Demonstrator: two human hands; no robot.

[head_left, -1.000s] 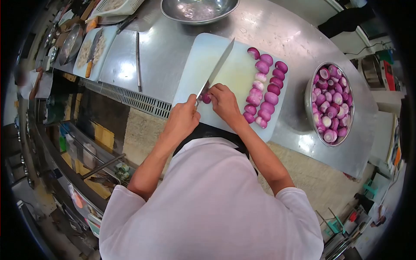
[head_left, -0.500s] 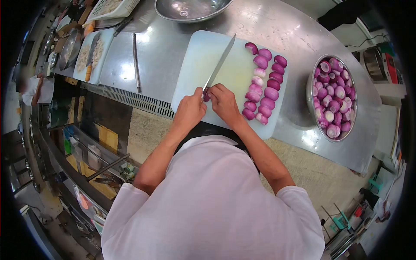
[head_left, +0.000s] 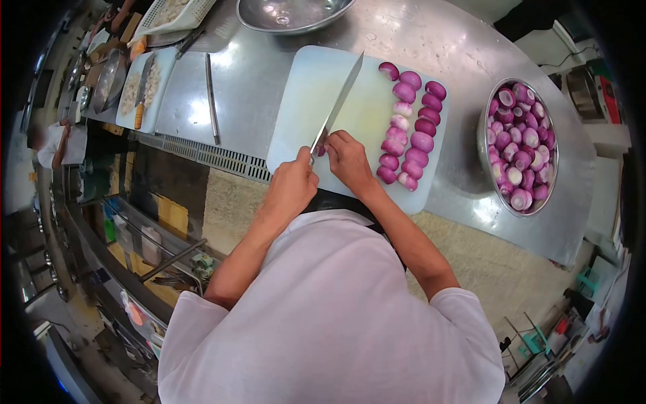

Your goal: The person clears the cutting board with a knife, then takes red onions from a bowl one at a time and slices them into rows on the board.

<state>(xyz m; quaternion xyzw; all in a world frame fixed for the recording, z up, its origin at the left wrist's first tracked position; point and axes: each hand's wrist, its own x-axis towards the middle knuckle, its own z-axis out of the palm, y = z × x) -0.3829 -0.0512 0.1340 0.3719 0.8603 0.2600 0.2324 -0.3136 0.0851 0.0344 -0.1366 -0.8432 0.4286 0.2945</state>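
Observation:
My left hand (head_left: 291, 185) is wrapped round the handle of a long kitchen knife (head_left: 342, 95), whose blade slants up and away over the white cutting board (head_left: 306, 81). Close by on the right, my right hand (head_left: 348, 160) pinches a small purple onion (head_left: 322, 149) against the lower part of the blade; the fingers hide much of it. To the right on the board lie two rows of halved purple onions (head_left: 422, 141), several in each.
A steel bowl (head_left: 486, 145) heaped with peeled purple onions stands at right. Another steel bowl (head_left: 296, 28) is at the far edge. Leftward lie a thin metal rod (head_left: 212, 101) and a second board (head_left: 161, 74) with chopped pale food and a knife (head_left: 142, 94). A person (head_left: 64, 145) stands far left.
My left hand has slid slightly down and back with the knife, its handle end lower. My right hand keeps the onion in almost the same place. The view has shifted a little.

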